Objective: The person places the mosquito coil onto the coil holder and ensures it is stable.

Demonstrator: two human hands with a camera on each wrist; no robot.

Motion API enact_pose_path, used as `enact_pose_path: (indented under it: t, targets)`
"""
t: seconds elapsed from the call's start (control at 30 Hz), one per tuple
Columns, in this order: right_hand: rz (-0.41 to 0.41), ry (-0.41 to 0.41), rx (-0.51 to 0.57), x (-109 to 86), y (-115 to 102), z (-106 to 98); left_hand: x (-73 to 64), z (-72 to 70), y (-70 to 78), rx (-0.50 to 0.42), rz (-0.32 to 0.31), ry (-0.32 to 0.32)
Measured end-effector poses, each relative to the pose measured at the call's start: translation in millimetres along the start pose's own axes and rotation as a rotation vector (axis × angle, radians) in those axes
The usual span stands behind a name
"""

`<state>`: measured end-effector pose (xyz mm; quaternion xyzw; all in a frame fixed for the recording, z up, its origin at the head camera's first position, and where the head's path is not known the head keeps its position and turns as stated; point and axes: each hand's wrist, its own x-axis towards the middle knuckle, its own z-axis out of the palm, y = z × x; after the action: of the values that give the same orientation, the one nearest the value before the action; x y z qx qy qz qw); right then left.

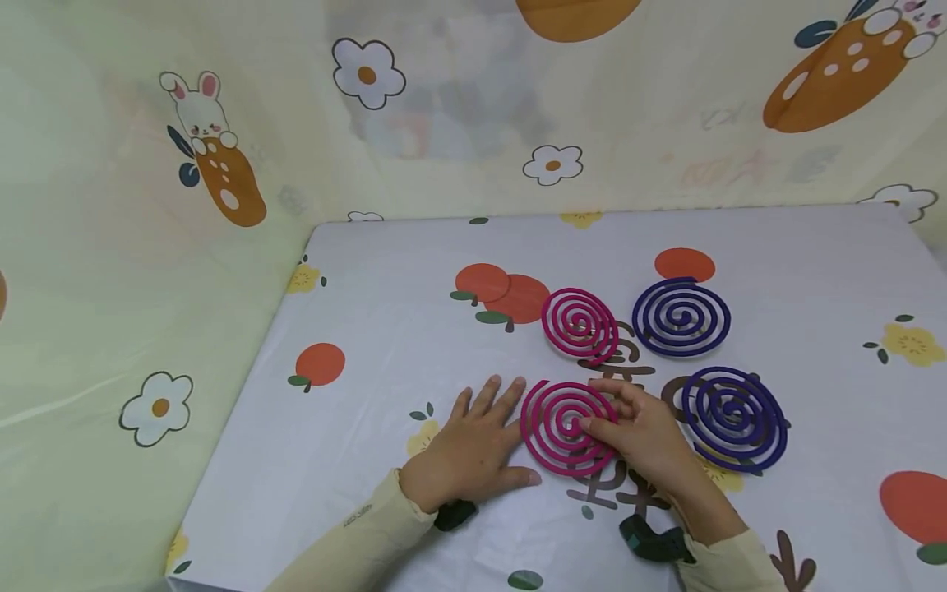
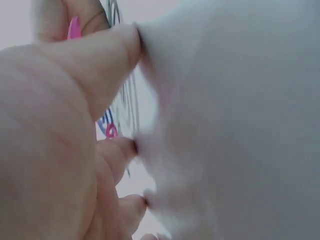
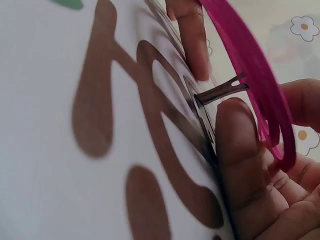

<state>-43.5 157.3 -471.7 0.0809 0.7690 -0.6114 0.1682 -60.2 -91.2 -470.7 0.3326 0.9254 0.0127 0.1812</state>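
A pink mosquito coil (image 1: 568, 473) stands raised off the cloth on a thin metal stand (image 3: 220, 92). My right hand (image 1: 651, 440) pinches its right side, with the thumb on top near the spiral's centre; in the right wrist view a finger (image 3: 235, 145) lies beneath the coil beside the stand. To the left, my left hand (image 1: 473, 448) rests on the cloth with its fingers spread. Its index finger reaches the coil's left edge, and the tip is hidden there. In the left wrist view, fingertips (image 2: 130, 145) touch the white cloth.
A second pink coil (image 1: 547, 316) lies behind the first. Two dark blue coils, one at the back (image 1: 681, 353) and one nearer (image 1: 777, 411), are at the right. The printed tablecloth (image 1: 355, 460) covers the table; a patterned curtain (image 1: 444, 181) hangs behind it.
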Motion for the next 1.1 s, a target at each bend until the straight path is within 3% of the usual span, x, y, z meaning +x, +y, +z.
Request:
enact_pose_path:
  t: [0.13, 0.3, 0.47, 0.57, 0.8, 1.1]
  targets:
    - [-0.034, 0.028, -0.100, -3.5, -1, -3, -2.3, -2.5, -5.7, -0.023, -0.030, 0.042]
    - [-0.079, 0.055, -0.236, -11.0, -3, -5, -2.3, -7.4, -8.0, -0.059, -0.018, 0.073]
    - [-0.184, 0.073, -0.380, -20.3, -5, -5, -0.7, -10.4, -7.1, -0.076, -0.014, 0.100]
    - [-0.229, 0.039, -0.399, -24.9, -4, -6, 0.8, -10.8, -5.5, -0.084, -0.012, 0.123]
    - [-0.226, -0.078, -0.427, -28.1, -3, -10, 4.5, -9.6, -1.0, -0.069, -0.007, 0.170]
    - [-0.330, -0.030, -0.466, -26.5, -1, -10, 10.5, -10.3, 0.8, -0.073, 0.007, 0.216]
